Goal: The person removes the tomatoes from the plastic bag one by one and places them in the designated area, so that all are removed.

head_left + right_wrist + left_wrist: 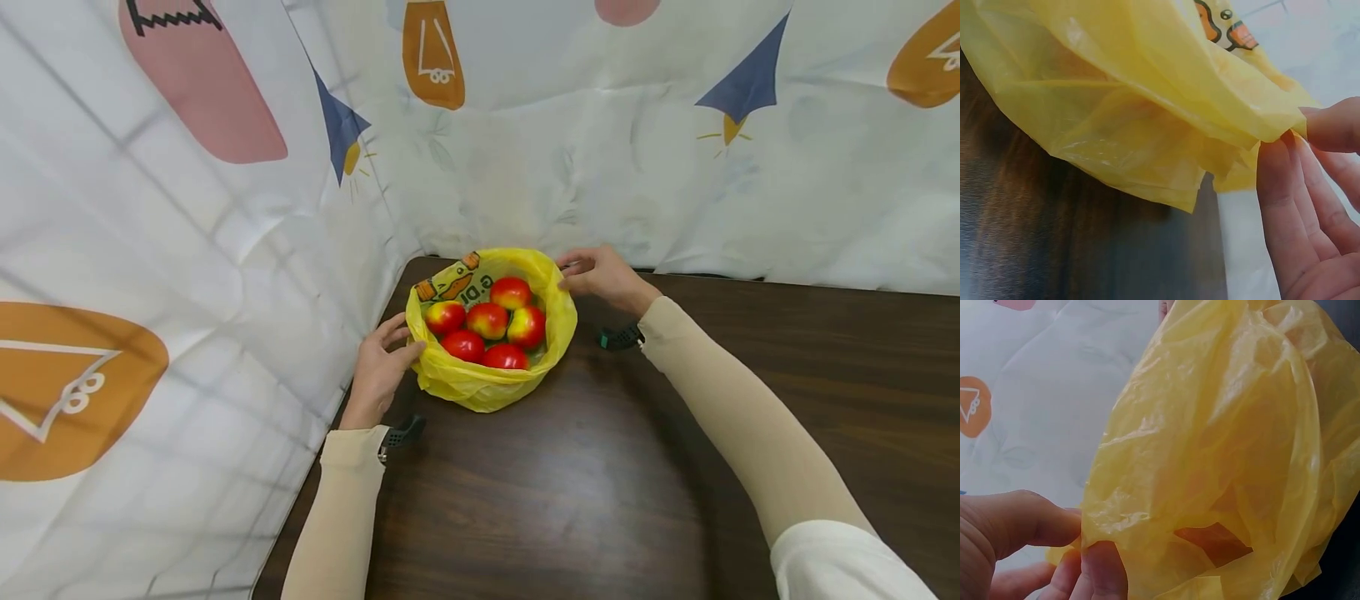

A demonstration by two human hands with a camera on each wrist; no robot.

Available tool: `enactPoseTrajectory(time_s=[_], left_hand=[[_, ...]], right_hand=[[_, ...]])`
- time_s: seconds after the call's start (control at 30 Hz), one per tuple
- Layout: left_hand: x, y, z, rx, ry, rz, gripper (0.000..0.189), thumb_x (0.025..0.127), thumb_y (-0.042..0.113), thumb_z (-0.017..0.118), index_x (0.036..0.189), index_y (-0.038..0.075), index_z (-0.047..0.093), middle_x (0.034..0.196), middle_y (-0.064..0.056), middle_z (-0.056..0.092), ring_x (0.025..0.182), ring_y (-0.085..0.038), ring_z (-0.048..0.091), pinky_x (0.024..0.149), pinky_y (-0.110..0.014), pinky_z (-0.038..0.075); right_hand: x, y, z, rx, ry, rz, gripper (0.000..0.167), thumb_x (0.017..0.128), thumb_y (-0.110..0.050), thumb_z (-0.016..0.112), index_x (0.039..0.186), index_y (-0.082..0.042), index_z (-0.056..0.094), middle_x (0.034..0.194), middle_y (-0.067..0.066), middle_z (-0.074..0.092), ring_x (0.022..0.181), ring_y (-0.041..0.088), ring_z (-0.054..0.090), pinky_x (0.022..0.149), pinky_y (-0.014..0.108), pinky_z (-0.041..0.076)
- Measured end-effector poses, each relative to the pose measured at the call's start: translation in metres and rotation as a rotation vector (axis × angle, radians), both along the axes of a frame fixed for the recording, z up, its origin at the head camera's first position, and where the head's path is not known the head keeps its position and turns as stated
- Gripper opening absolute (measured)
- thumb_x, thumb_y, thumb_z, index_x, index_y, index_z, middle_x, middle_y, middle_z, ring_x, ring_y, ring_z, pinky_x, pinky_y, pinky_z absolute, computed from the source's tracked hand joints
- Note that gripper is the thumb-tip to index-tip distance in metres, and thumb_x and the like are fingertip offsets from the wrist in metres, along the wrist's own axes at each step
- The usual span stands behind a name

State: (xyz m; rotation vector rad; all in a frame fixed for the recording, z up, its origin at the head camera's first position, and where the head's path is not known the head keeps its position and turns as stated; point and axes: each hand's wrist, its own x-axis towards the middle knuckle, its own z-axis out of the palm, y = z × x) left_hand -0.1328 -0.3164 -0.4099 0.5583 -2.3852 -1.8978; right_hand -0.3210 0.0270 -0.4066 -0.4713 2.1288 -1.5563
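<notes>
A yellow plastic bag [480, 389] with a printed duck face stands wide-mouthed on the dark table. Several red-and-yellow apples [487, 320] lie inside it. At the bag's left side, my left hand [380, 367] pinches the rim between thumb and fingers; the left wrist view shows the thin film [1204, 425] caught at the fingertips. On the far right side my right hand [606, 277] pinches the opposite rim, and the right wrist view has the folded edge [1260, 128] between thumb and forefinger. From both wrist views the apples are hidden behind the plastic.
The dark wood-grain table [555, 500] runs toward me and off to the right. White printed fabric [525, 167] hangs along the table's back and left edges, close behind the bag. Dark straps [621, 337] circle both wrists.
</notes>
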Motion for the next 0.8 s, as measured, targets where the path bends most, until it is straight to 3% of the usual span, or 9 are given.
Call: enactPoseTrajectory(time_s=[0.23,0.8], left_hand=[[0.002,0.006,0.000,0.012,-0.009,-0.019,0.067,0.096,0.011,0.068,0.158,0.015,0.042,0.145,-0.018,0.052,0.095,-0.014,0.062,0.080,-0.014,0.057],[0.003,0.027,0.001,0.010,-0.027,-0.096,0.066,0.095,0.012,0.069,0.157,0.016,0.044,0.143,-0.016,0.053,0.099,-0.016,0.063,0.082,-0.018,0.058]], right_hand=[[0.011,0.011,-0.005,-0.019,-0.024,-0.015,0.044,0.096,-0.011,0.071,0.138,-0.005,0.059,0.132,0.020,0.068,0.104,0.016,0.072,0.102,0.043,0.058],[0.034,0.048,-0.011,-0.080,-0.076,-0.015,0.050,0.098,-0.012,0.069,0.143,-0.001,0.052,0.126,0.013,0.068,0.104,0.015,0.072,0.098,0.033,0.060]])
